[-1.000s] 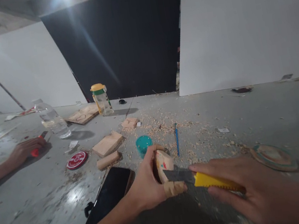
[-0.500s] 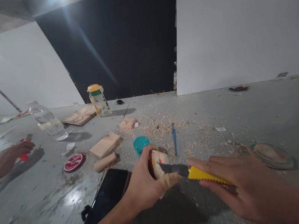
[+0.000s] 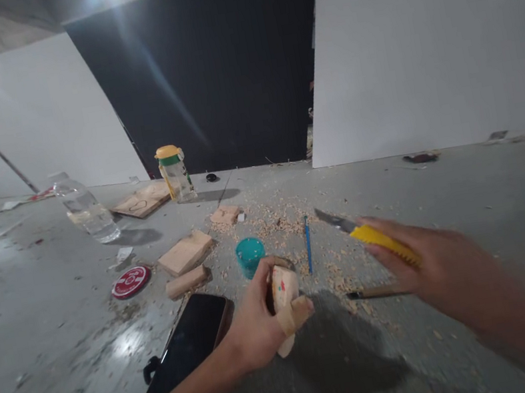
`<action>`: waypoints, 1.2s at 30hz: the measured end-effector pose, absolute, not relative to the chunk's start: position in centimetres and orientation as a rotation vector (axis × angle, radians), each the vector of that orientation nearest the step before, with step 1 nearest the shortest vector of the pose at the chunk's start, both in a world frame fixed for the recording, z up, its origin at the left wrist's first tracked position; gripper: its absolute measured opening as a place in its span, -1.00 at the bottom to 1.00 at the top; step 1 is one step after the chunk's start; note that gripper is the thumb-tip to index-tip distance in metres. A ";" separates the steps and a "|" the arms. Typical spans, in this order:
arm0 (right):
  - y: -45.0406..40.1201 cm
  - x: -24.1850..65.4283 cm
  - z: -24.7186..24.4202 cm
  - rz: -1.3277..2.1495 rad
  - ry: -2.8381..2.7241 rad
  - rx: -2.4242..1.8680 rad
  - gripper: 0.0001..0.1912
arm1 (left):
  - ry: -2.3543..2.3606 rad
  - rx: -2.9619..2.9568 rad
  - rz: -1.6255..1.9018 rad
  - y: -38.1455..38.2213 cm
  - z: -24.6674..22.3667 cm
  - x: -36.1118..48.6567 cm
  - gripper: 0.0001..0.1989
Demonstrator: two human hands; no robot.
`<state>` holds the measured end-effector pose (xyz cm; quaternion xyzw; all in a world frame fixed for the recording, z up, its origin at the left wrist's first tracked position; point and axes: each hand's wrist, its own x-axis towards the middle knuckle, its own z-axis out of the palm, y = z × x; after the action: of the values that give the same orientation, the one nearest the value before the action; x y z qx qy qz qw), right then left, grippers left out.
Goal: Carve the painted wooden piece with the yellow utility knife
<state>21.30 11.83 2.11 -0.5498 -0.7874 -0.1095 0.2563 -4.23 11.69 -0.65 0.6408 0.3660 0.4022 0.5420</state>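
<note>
My left hand (image 3: 264, 321) grips a pale wood piece (image 3: 283, 287) with small red and green marks, a tan bandage around the thumb. Its fingers cover part of the piece. To the right, my right hand (image 3: 420, 257) is closed around a yellow utility knife (image 3: 385, 244), its blade out and pointing up and left, apart from the wood. Below the knife lies a tool with a wooden handle (image 3: 375, 292), partly behind my right hand. A teal round container (image 3: 251, 256) stands just beyond my left hand, and a thin blue stick (image 3: 308, 246) lies between the hands.
Wood shavings (image 3: 281, 217) are scattered over the grey floor. Left of my hand are a black phone (image 3: 192, 344), wood blocks (image 3: 186, 252) and a red round lid (image 3: 131, 283). Farther back stand a water bottle (image 3: 87, 210), a yellow-capped bottle (image 3: 176, 174) and a board (image 3: 141, 202).
My right hand has lifted the utility knife off the wood piece, up and to the right. Another person's hand with a red object has left the view at the left.
</note>
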 end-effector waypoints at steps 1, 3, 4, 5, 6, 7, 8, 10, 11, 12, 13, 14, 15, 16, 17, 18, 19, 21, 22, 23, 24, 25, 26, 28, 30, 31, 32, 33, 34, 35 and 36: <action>12.2 21.8 2.2 -0.227 -2.096 -1.520 -0.58 | 0.844 1.493 0.948 11.7 -1.0 -4.3 -0.57; 12.4 22.4 2.4 -0.115 -2.068 -1.500 -0.56 | 0.804 1.391 0.947 12.0 -1.6 -4.6 -0.57; 12.2 22.4 2.4 -0.082 -2.076 -1.462 -0.56 | 0.776 1.326 0.954 12.2 -1.9 -4.7 -0.55; 11.9 22.2 2.5 -0.051 -2.091 -1.420 -0.57 | 0.745 1.253 0.962 12.4 -2.2 -4.8 -0.53; 11.5 21.9 2.5 -0.012 -2.112 -1.380 -0.58 | 0.705 1.182 0.971 12.6 -2.4 -4.9 -0.52; 11.0 21.4 2.7 0.042 -2.138 -1.345 -0.58 | 0.658 1.112 0.976 12.8 -2.4 -4.9 -0.51; 10.5 20.9 2.8 0.109 -2.166 -1.330 -0.57 | 0.605 1.046 0.979 12.9 -2.4 -4.9 -0.52; 9.6 19.9 3.2 0.262 -2.217 -1.364 -0.57 | 0.500 0.914 0.962 13.0 -2.3 -4.9 -0.58; 9.3 19.5 3.5 0.343 -2.237 -1.396 -0.57 | 0.458 0.850 0.940 13.0 -2.1 -4.8 -0.62; 9.0 19.2 3.7 0.421 -2.248 -1.430 -0.56 | 0.428 0.800 0.915 12.9 -2.0 -4.8 -0.64; 8.8 19.0 3.9 0.494 -2.240 -1.460 -0.54 | 0.407 0.772 0.888 12.9 -1.9 -4.8 -0.65; 8.6 18.9 4.1 0.561 -2.208 -1.483 -0.52 | 0.393 0.769 0.864 12.9 -1.8 -4.8 -0.65; 8.4 18.9 4.2 0.622 -2.154 -1.496 -0.50 | 0.381 0.787 0.845 12.9 -1.7 -4.8 -0.64; 8.2 18.9 4.2 0.692 -2.083 -1.511 -0.48 | 0.369 0.817 0.838 12.8 -1.7 -4.8 -0.62; 8.1 18.9 4.2 0.787 -2.008 -1.524 -0.47 | 0.356 0.851 0.836 12.8 -1.6 -4.9 -0.61; 7.9 18.9 4.1 0.916 -1.936 -1.528 -0.46 | 0.343 0.881 0.841 12.8 -1.6 -4.9 -0.59; 7.8 18.9 4.0 1.082 -1.872 -1.519 -0.45 | 0.339 0.904 0.849 12.8 -1.6 -4.9 -0.58; 7.5 18.7 3.7 1.459 -1.762 -1.467 -0.43 | 0.353 0.939 0.863 12.8 -1.7 -5.0 -0.55; 7.4 18.6 3.5 1.624 -1.718 -1.432 -0.42 | 0.367 0.967 0.873 12.8 -1.7 -5.0 -0.53; 7.3 18.4 3.3 1.739 -1.687 -1.395 -0.41 | 0.385 1.003 0.881 12.8 -1.7 -5.0 -0.49; 7.2 18.3 3.0 1.806 -1.674 -1.365 -0.42 | 0.405 1.045 0.886 12.9 -1.7 -5.0 -0.45; 7.1 18.1 2.7 1.837 -1.678 -1.345 -0.42 | 0.422 1.092 0.886 13.0 -1.7 -5.1 -0.41; 7.1 18.0 2.5 1.844 -1.689 -1.339 -0.44 | 0.437 1.136 0.885 13.0 -1.7 -5.1 -0.38; 7.1 17.8 2.2 1.842 -1.700 -1.373 -0.45 | 0.467 1.207 0.878 13.1 -1.6 -5.2 -0.35; 7.2 17.7 2.2 1.877 -1.682 -1.433 -0.43 | 0.491 1.262 0.872 13.2 -1.5 -5.2 -0.35; 7.2 17.7 2.3 1.907 -1.670 -1.443 -0.41 | 0.504 1.287 0.868 13.2 -1.5 -5.2 -0.34; 7.2 17.7 2.4 1.942 -1.661 -1.445 -0.40 | 0.515 1.316 0.860 13.2 -1.4 -5.2 -0.34; 7.2 17.7 2.6 1.982 -1.658 -1.442 -0.39 | 0.527 1.347 0.856 13.2 -1.3 -5.2 -0.33; 7.2 17.6 2.8 2.016 -1.659 -1.440 -0.40 | 0.541 1.380 0.856 13.1 -1.2 -5.2 -0.33; 7.1 17.6 3.0 2.038 -1.666 -1.445 -0.42 | 0.558 1.412 0.859 13.0 -1.1 -5.2 -0.33; 7.0 17.6 3.2 2.040 -1.676 -1.458 -0.44 | 0.577 1.438 0.864 12.9 -0.9 -5.1 -0.33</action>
<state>17.56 6.95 3.17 -0.4826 -0.5546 0.6750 0.0627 -5.14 12.94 -0.94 0.6283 0.2521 0.3774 0.6318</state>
